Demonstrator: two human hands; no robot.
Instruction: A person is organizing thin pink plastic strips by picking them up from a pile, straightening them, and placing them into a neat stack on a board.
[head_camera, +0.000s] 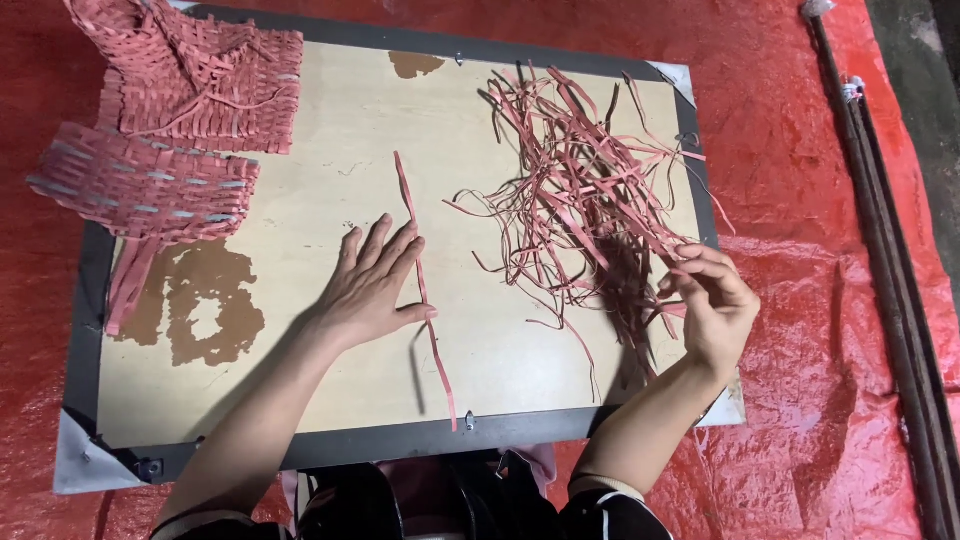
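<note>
Left hand flat, fingers spread, pinning a single pink strip mid-board. Right hand pinches strands at the pile edge. We judge strips light, limp, tangle-prone; best taken near one end.

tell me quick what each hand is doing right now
Left hand: open, flat on the board, pressing a single pink strip.
Right hand: fingers pinched on strips from the loose pile.
</note>
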